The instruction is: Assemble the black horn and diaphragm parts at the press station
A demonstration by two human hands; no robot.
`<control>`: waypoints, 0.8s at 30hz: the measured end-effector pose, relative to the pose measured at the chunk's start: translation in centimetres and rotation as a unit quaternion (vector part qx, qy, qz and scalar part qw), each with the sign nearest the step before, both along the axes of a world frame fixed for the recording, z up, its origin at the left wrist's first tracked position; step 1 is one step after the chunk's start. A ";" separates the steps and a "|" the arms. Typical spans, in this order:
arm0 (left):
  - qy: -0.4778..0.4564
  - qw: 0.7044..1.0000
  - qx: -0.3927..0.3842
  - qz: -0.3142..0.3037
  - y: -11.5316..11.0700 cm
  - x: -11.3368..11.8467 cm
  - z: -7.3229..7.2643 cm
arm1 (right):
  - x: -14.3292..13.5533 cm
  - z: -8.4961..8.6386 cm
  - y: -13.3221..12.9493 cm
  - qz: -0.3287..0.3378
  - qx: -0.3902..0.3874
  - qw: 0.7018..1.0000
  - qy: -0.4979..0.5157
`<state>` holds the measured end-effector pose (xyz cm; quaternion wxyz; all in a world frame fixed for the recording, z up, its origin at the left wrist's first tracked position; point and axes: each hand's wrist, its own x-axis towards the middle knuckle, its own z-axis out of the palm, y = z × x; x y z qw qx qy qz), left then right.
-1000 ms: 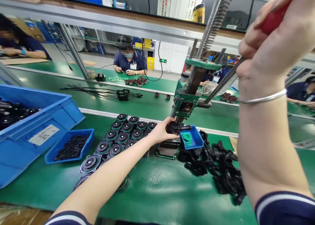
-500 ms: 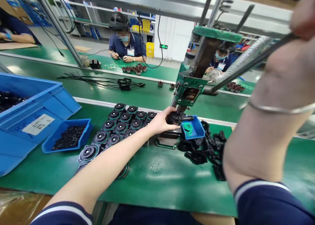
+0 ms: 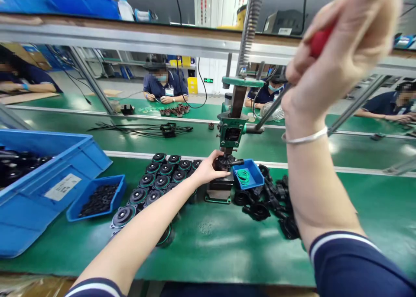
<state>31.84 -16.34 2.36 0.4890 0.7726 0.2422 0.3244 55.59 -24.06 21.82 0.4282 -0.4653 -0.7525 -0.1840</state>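
My left hand [image 3: 208, 170] is closed round a black plastic housing [image 3: 227, 161] with a side spout, thumb in front and fingers behind. That housing sits on the base of a green hand press [image 3: 232, 133], right under its ram. High at the right, my right hand [image 3: 347, 54] is wrapped round the red knob [image 3: 320, 42] of the press lever [image 3: 271, 110]. Beside the press stands a small blue tray [image 3: 255, 175] with green rings [image 3: 243, 176]. Left of it are rows of round black parts [image 3: 161, 182] with green rings.
More black housings [image 3: 260, 210] lie in a heap right of the press. A blue bin [image 3: 61, 158] and a smaller blue tray [image 3: 121, 188] of black pieces stand at left. Black cables [image 3: 136, 132] lie behind. Several co-workers [image 3: 165, 84] sit beyond; a metal shelf beam [image 3: 130, 39] crosses overhead.
The view has tilted up, so the bench sits lower. My right hand shows farther left and more fully, and the lever looks steeper. My left hand stays on the housing.
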 end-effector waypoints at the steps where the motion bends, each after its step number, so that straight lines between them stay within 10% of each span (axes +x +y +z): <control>1: -0.001 1.000 0.002 -0.005 0.0 -0.1 0.0 | -0.2 -0.7 -1.0 -0.002 0.008 1.000 0.001; 5: 0.002 1.000 0.012 -0.015 0.1 -0.4 -0.2 | -2.0 -1.3 -2.2 -0.002 0.048 0.999 0.008; 11: 0.011 0.998 0.061 0.027 -2.0 -1.0 1.5 | -5.9 5.5 0.6 -0.009 0.182 0.965 0.187; 13: 0.002 0.994 0.099 0.051 -4.8 -2.1 1.6 | -6.1 5.5 -1.2 -0.017 0.183 0.966 0.184; 16: -0.059 0.973 0.224 0.007 -9.6 -4.3 0.1 | -5.8 0.4 -6.0 -0.005 0.187 0.972 0.141; 19: -0.110 0.940 0.315 0.077 -12.7 -5.4 -1.8 | -7.1 -7.8 -10.7 0.046 0.003 0.999 0.000; 21: -0.103 0.934 0.325 0.110 -13.5 -4.8 -2.5 | -8.6 -12.6 -13.0 0.079 -0.106 0.989 -0.062; 24: -0.107 0.922 0.363 0.081 -14.1 -2.0 -2.6 | -10.4 -16.8 -15.4 0.013 -0.076 0.995 -0.067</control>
